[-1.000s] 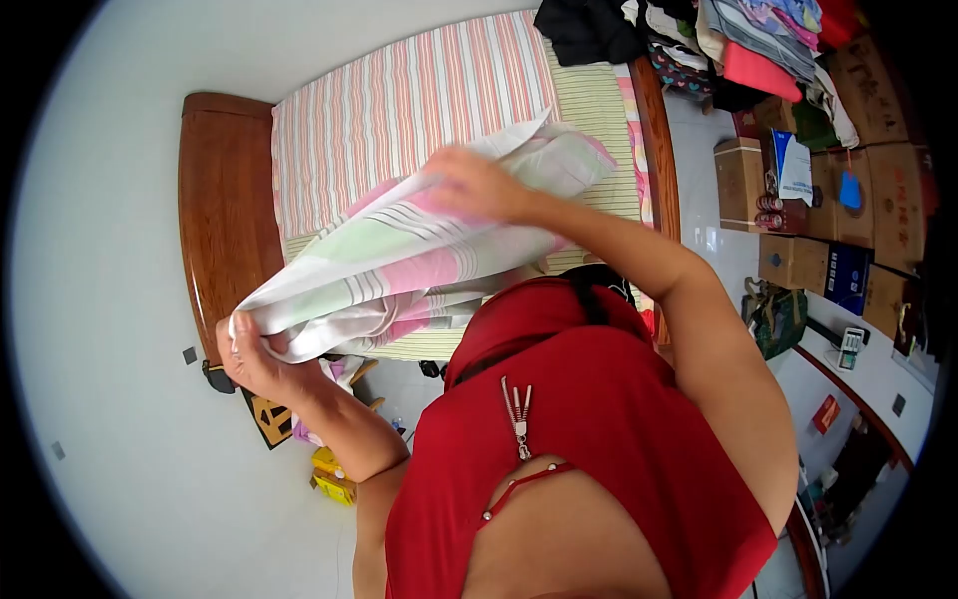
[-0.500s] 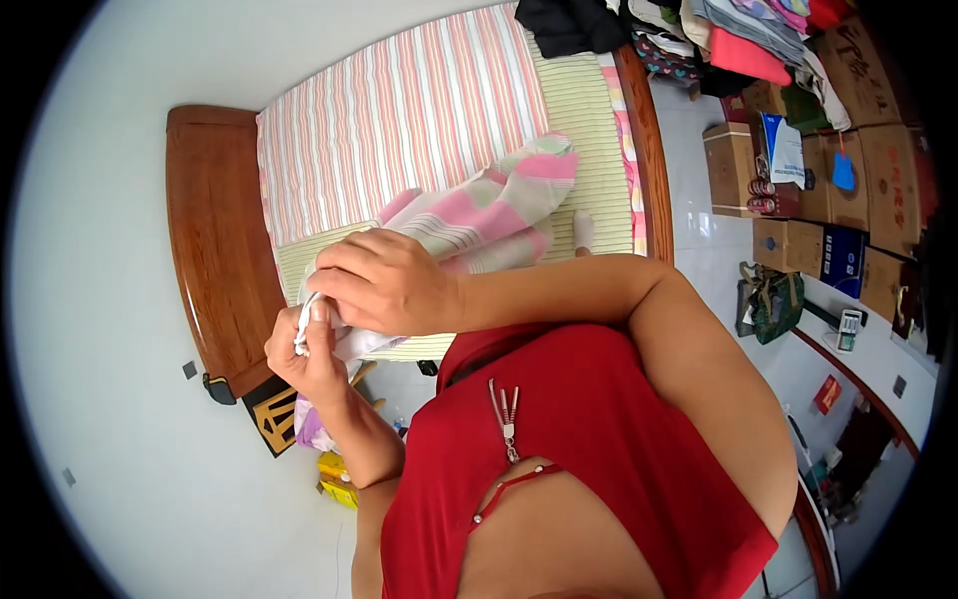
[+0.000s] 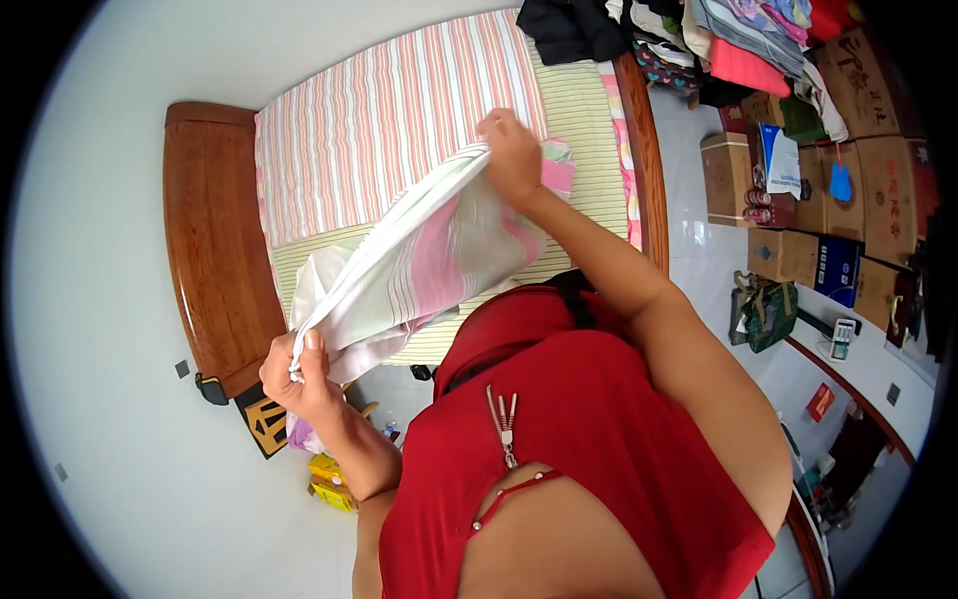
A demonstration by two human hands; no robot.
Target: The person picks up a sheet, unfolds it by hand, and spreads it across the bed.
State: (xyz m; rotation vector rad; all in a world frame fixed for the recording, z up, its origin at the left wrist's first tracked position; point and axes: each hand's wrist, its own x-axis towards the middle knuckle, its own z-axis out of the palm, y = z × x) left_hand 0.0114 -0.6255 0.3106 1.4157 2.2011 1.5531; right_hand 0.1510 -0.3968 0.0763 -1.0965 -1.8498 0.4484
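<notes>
left hand (image 3: 299, 377) pinches striped cloth (image 3: 434, 255) | right hand (image 3: 513, 160) grips edge | bed (image 3: 584, 115) beneath

The head view looks steeply down, seemingly near the bed (image 3: 584, 110).

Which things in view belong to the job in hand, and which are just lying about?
In the job:
left hand
right hand
pink, green and white cloth stretched between them

Lying about:
striped cover on the bed
black garment
clothes pile
cardboard boxes
green bag
</notes>
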